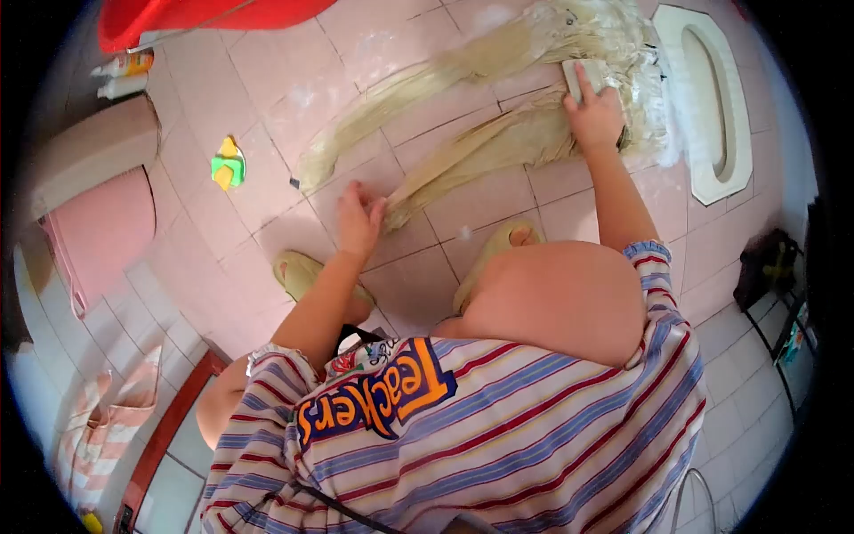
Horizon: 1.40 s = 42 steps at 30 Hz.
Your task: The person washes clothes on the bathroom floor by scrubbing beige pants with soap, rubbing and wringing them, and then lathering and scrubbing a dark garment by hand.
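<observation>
A pair of wet khaki trousers lies spread on the tiled floor, its two legs reaching left and its waist bunched at the right with white suds. My left hand is closed at the hem of the nearer leg, which runs creased toward my fingers. On the upper part of the same leg, my right hand presses down a pale rectangular block, index finger stretched along its top. Whether the block is a brush or a bar of soap I cannot tell.
A white squat toilet is set in the floor beyond the waist. A red basin, two bottles, a green and yellow object and a pink stool-like item are on the left. My slippered feet stand close to the trousers.
</observation>
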Each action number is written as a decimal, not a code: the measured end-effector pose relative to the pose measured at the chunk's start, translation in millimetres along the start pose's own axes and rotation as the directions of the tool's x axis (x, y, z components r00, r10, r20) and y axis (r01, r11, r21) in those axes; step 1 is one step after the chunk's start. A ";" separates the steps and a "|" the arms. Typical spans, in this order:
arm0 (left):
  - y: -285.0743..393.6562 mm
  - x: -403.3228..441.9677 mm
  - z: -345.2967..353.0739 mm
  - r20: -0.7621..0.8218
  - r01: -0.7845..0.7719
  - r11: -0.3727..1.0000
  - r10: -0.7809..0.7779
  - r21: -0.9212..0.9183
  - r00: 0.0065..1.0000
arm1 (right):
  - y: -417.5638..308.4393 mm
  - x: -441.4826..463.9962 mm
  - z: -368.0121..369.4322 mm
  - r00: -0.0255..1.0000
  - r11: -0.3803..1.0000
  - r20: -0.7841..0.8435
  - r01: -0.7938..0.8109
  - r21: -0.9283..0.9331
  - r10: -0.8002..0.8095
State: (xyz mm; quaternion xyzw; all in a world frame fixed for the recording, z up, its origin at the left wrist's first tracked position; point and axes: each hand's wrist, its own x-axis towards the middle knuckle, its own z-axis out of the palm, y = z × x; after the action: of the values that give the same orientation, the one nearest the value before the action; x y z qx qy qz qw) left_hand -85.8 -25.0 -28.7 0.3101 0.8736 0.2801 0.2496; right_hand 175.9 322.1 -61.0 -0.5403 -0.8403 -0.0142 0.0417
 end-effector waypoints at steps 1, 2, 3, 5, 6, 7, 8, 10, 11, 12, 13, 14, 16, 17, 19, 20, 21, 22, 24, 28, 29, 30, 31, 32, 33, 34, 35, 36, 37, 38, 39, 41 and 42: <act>-6.9 3.0 -4.3 -0.002 0.020 1.000 -0.020 0.004 1.000 | -4.1 2.8 -5.8 0.997 0.997 0.060 -0.059 0.042 0.057; -13.9 6.5 -11.9 0.240 0.045 0.977 -0.096 0.210 0.966 | -10.7 3.1 -8.5 0.987 0.989 0.121 -0.120 0.081 0.110; -15.6 8.4 -17.4 0.447 0.013 0.917 -0.207 0.400 0.870 | -21.3 -3.1 -1.7 0.987 0.990 0.126 -0.107 0.087 0.095; 4.1 11.7 -23.0 0.492 0.084 0.895 -0.317 0.438 0.811 | -55.0 -19.6 12.8 0.999 0.931 -0.015 0.045 0.364 -0.042; 11.1 14.3 -24.8 0.537 0.138 0.868 -0.412 0.477 0.736 | -90.0 -40.5 -6.0 0.974 0.813 0.017 0.180 0.553 -0.227; -1.6 10.2 -19.5 0.531 0.141 0.865 -0.416 0.481 0.738 | -124.0 -68.4 -18.9 0.930 0.737 0.130 0.181 0.652 -0.344; -26.4 2.6 -7.8 0.509 0.191 0.952 -0.291 0.239 0.810 | -154.7 -94.1 -32.5 0.806 0.759 0.314 0.236 0.607 -0.501; -37.4 -4.4 2.4 0.443 0.198 0.980 -0.168 -0.021 0.881 | -179.0 -144.7 -19.8 0.591 0.438 -0.030 0.630 0.641 -0.806; -33.3 -12.4 6.4 0.490 0.058 0.982 -0.141 0.180 0.860 | -174.5 -135.2 -22.5 0.597 0.438 -0.038 0.629 0.643 -0.802; -32.2 -17.0 5.6 0.550 -0.101 0.925 -0.127 0.366 0.826 | -161.3 -122.0 -24.1 0.560 0.437 0.002 0.646 0.626 -0.829; -36.7 -15.6 7.0 0.558 -0.113 0.923 -0.121 0.367 0.821 | -143.9 -106.0 -27.1 0.517 0.436 0.046 0.668 0.603 -0.855; -43.7 -11.0 13.9 0.497 -0.063 0.939 -0.122 0.339 0.859 | -125.4 -87.6 -29.6 0.677 0.613 0.028 0.648 0.452 -0.735; -45.1 -11.2 11.7 0.460 -0.001 0.952 -0.148 0.307 0.876 | -60.8 -45.4 -8.0 0.877 0.775 -0.033 0.441 0.453 -0.479; -34.3 -2.8 -0.8 0.523 0.155 0.962 -0.253 0.223 0.814 | -34.3 -37.2 -15.8 0.936 0.886 0.094 0.285 0.366 -0.340; -25.6 16.5 -5.9 0.572 0.293 0.948 -0.312 0.128 0.759 | -25.9 -18.0 -21.6 0.970 0.959 0.161 0.140 0.247 -0.183; -22.0 14.2 -8.2 0.500 0.280 0.953 -0.299 0.116 0.813 | -34.1 -22.2 -19.3 0.988 0.966 0.095 0.096 0.241 -0.122; -18.9 12.7 -9.3 0.422 0.264 0.959 -0.282 0.103 0.861 | -43.0 -25.5 -15.8 0.998 0.969 0.025 0.053 0.240 -0.061; -16.8 13.4 -12.5 0.416 0.256 0.962 -0.272 0.096 0.868 | -62.6 -31.7 -18.6 0.996 0.947 0.071 0.021 0.322 -0.046; -13.0 19.7 -19.7 0.444 0.573 0.557 -0.364 -0.601 0.819 | -108.7 -61.7 -5.9 0.970 0.849 -0.022 0.223 0.478 -0.242; 10.1 31.2 -16.7 0.377 0.604 0.500 -0.485 -0.621 0.789 | -146.0 -110.4 -19.5 0.772 0.547 -0.092 0.524 0.653 -0.629; 6.4 29.9 -20.3 0.209 0.615 0.655 -0.591 -0.439 0.779 | -135.6 -104.8 -8.0 0.660 0.452 -0.099 0.608 0.653 -0.745; -3.4 26.4 -24.9 0.012 0.631 0.745 -0.644 -0.217 0.765 | -116.8 -86.4 -7.7 0.795 0.693 0.087 0.463 0.552 -0.600; -16.3 25.4 -32.7 0.018 0.617 0.742 -0.636 -0.264 0.772 | -90.5 -62.1 -10.5 0.885 0.872 0.245 0.279 0.402 -0.395; -29.5 22.1 -40.0 0.025 0.607 0.734 -0.631 -0.305 0.776 | -58.2 -41.6 -13.8 0.946 0.925 0.175 0.208 0.318 -0.273; -38.8 17.0 -43.6 0.032 0.607 0.740 -0.627 -0.291 0.779 | -27.9 -30.8 -14.9 0.984 0.963 0.095 0.127 0.239 -0.153; -44.8 18.1 -45.5 0.031 0.615 0.748 -0.629 -0.248 0.777 | -3.1 -27.3 -12.3 0.994 0.963 0.039 0.092 0.253 -0.105; -45.5 24.4 -46.1 0.028 0.616 0.758 -0.626 -0.214 0.779 | 10.9 -19.0 -12.2 0.998 0.962 -0.027 0.063 0.266 -0.058; -37.8 24.6 -47.4 0.032 0.609 0.764 -0.618 -0.214 0.786 | 4.7 -19.5 -6.4 0.998 0.963 -0.033 0.057 0.262 -0.050; -24.8 23.8 -45.3 0.056 0.650 0.683 -0.674 -0.333 0.737 | -7.4 -26.1 6.9 0.992 0.965 -0.127 0.017 0.262 0.016; -11.3 26.0 -42.3 0.094 0.677 0.586 -0.721 -0.445 0.686 | -20.4 -25.2 11.6 0.971 0.965 -0.224 -0.021 0.261 0.081; -2.0 28.3 -43.1 0.103 0.671 0.591 -0.711 -0.448 0.695 | -50.9 -31.5 -6.6 0.989 0.922 -0.079 -0.090 0.376 0.128; 6.3 29.8 -51.3 0.257 0.749 0.541 -0.716 -0.383 0.649 | -105.0 -62.6 -4.2 0.962 0.877 0.176 0.104 0.469 -0.209; -0.6 29.8 -51.0 0.255 0.751 0.543 -0.719 -0.376 0.647 | -131.7 -79.4 -29.7 0.911 0.775 0.061 0.309 0.550 -0.407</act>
State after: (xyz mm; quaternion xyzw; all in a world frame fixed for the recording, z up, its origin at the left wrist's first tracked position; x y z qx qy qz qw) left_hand -137.4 -22.2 -0.3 -0.1412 0.8231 0.3321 0.4384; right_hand 90.5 193.3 -35.4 -0.3361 -0.8990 0.2581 0.1108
